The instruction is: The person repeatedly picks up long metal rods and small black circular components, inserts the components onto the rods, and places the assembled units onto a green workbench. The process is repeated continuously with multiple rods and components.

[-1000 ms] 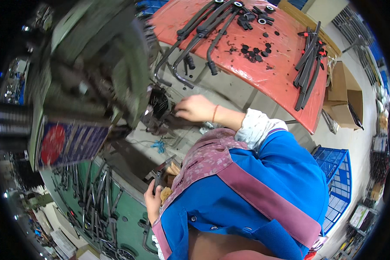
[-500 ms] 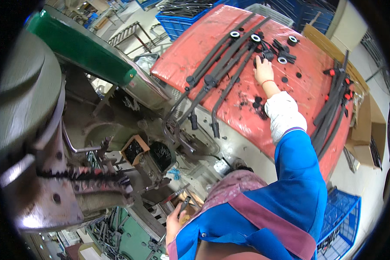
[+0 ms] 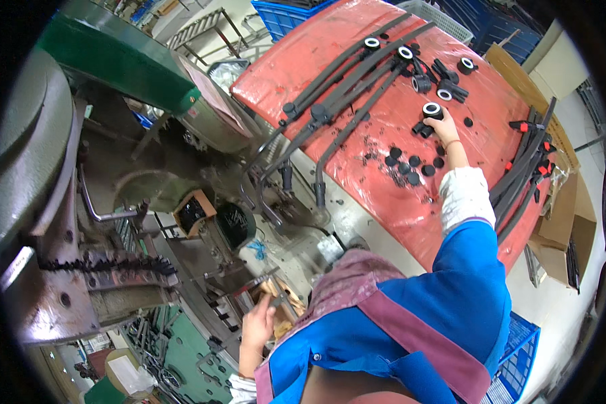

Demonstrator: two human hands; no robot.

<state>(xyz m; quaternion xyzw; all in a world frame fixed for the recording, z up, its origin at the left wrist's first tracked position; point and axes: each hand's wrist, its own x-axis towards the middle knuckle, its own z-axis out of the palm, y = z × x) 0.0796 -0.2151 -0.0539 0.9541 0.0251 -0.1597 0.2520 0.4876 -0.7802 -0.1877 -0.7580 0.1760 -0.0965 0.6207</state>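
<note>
Our right grip (image 3: 444,126) is closed around a black plastic fitting with a white ring on top (image 3: 433,118), over the red, plastic-covered desk (image 3: 283,73); we cannot tell whether it touches the surface. Its ring faces up toward us, and its stubby barrels point to our lower left, the long axis slanting that way. Round black caps (image 3: 415,161) lie just below it, and long, bent dark tubes (image 3: 347,135) stretch to its left. Our left grip (image 3: 257,328) is beside an open tan box (image 3: 294,301); we cannot tell whether it holds anything.
</note>
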